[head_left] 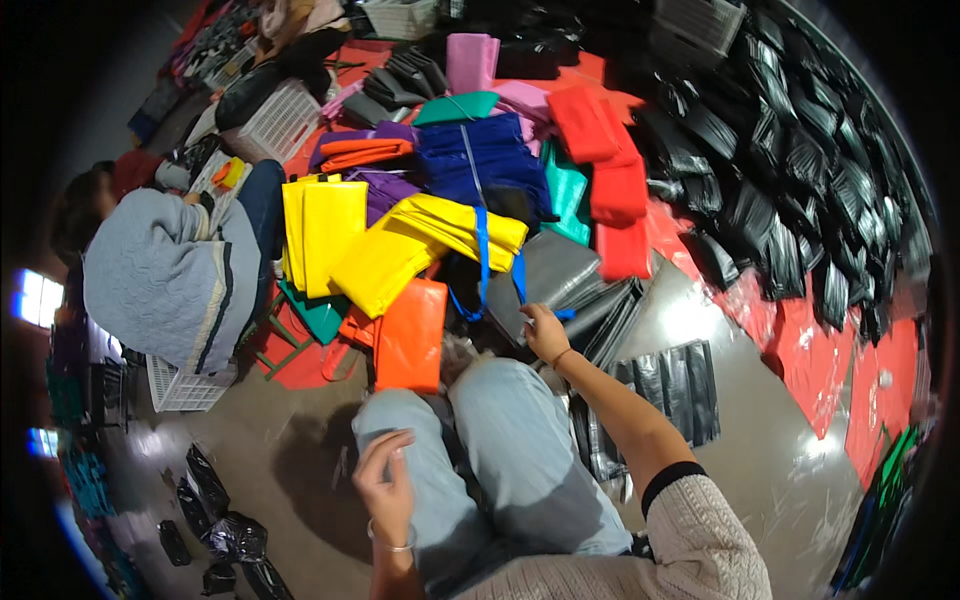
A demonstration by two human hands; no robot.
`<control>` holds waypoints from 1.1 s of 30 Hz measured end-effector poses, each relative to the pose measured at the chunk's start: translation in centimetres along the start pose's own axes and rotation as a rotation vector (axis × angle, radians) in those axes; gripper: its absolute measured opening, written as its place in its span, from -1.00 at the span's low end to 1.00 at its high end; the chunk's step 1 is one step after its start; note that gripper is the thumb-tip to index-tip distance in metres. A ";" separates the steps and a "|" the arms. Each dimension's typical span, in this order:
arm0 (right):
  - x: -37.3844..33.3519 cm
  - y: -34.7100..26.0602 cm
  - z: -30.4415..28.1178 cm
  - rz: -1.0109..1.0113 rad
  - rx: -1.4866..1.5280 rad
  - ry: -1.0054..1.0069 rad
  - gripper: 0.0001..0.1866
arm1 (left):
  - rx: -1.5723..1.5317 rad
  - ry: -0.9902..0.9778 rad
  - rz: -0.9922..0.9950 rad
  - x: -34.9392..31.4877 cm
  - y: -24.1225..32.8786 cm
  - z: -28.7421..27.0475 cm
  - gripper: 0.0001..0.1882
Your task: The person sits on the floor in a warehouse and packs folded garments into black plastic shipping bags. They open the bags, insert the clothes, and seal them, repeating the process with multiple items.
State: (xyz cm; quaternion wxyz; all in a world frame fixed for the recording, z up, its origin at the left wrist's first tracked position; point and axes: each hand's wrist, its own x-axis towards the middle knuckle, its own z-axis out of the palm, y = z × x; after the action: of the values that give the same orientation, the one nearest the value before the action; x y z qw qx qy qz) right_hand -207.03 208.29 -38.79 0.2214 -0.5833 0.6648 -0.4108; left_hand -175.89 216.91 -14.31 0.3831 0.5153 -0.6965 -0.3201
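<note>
My right hand [545, 335] reaches forward past my right knee, its fingers closed at a blue strap [519, 276]. The strap runs down to the fingertips, and a bit of blue shows just right of the hand. Under and beside it lie folded dark grey plastic bags [566, 268]. Above my left thigh hovers my left hand [385, 485], its fingers loosely bent, thumb apart, with nothing visible in it. Closest in front of my knees stands an orange folded stack [411, 335]. Yellow folded bundles [400, 255] lie behind it.
A navy bundle [480, 165] and red folded stacks [617, 190] sit farther back. Shiny black packages [790, 170] pile up at the right on red sheeting [800, 345]. To the left, a person in a grey-blue jacket [170, 275] sits on a white crate [190, 384]. Black packets [238, 537] lie at lower left.
</note>
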 end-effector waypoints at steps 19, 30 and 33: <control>28.5 3.6 12.7 0.125 -0.705 -0.015 -0.67 | -0.961 0.238 -0.939 26.7 -42.1 10.9 -0.41; 17.4 -3.0 -4.0 0.227 1.173 0.281 -0.65 | 0.076 0.399 -0.011 21.1 -18.1 -2.8 -0.48; 11.0 -5.4 -9.7 0.173 1.406 0.278 -0.49 | 0.183 0.344 0.061 17.1 -9.7 -9.9 -0.44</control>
State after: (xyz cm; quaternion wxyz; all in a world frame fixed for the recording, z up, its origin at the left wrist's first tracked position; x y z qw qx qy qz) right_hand -213.76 200.70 -26.91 0.4897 -0.1904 0.3089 -0.7928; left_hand -165.78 197.33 -14.05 0.4574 0.5738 -0.6624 -0.1508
